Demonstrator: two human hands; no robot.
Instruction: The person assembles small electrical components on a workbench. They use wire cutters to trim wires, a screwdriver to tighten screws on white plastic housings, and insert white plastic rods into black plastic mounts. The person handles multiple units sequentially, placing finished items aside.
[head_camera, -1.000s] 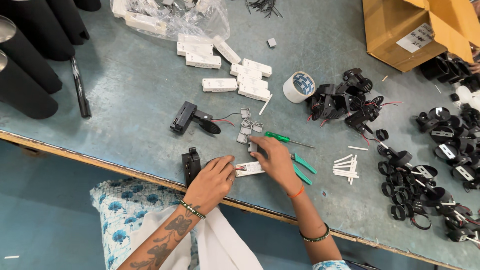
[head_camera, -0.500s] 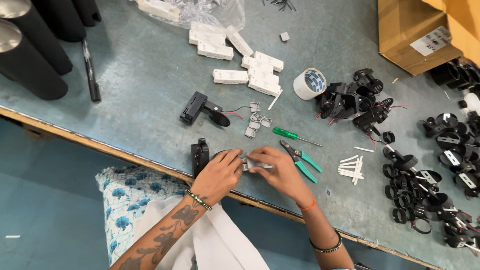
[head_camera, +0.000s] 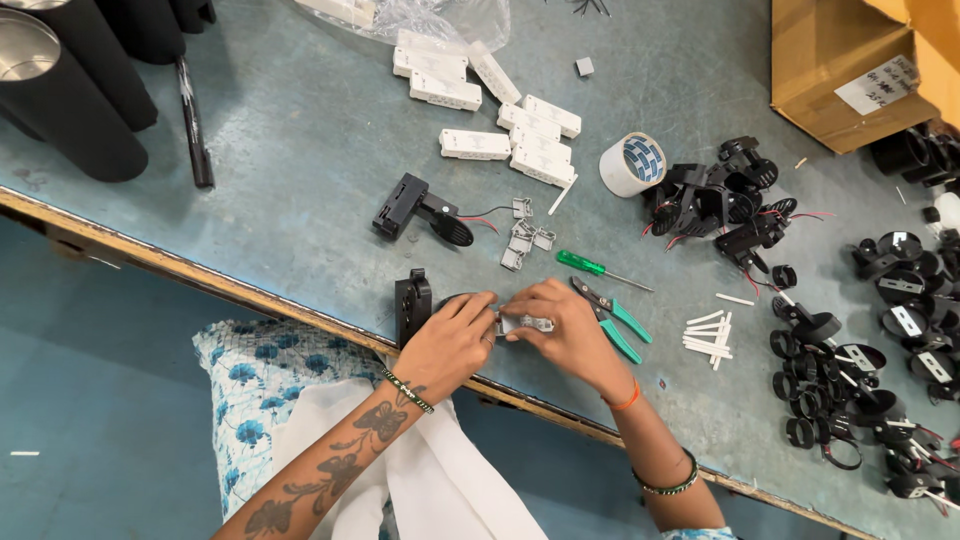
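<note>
A small grey connector block (head_camera: 524, 323) is pinched between both hands right at the near edge of the table (head_camera: 300, 200), so both grips are closed on it. It's gripped from the left by the fingertips of the left hand (head_camera: 450, 340), and the right hand (head_camera: 565, 330) is curled over its other end; how the fingers sit underneath can't really be made out. A black housing (head_camera: 412, 305) is stood upright just beside the left hand, touching or nearly touching it.

Just right of the right hand, green-handled pliers (head_camera: 615, 320) are laid flat, with a green screwdriver (head_camera: 600, 270) a bit beyond. A few more grey connectors (head_camera: 525, 238) are scattered just past the hands, next to a black fitting with red and black wires (head_camera: 420, 210).

Further out, white rectangular driver boxes (head_camera: 500, 120) are grouped, a roll of tape (head_camera: 632, 165) is sat near them, and short white sleeves (head_camera: 705, 335) are piled to the right. Black ring parts (head_camera: 840, 370) are heaped along the right side, and a cardboard box (head_camera: 850, 60) is parked in the far corner.
</note>
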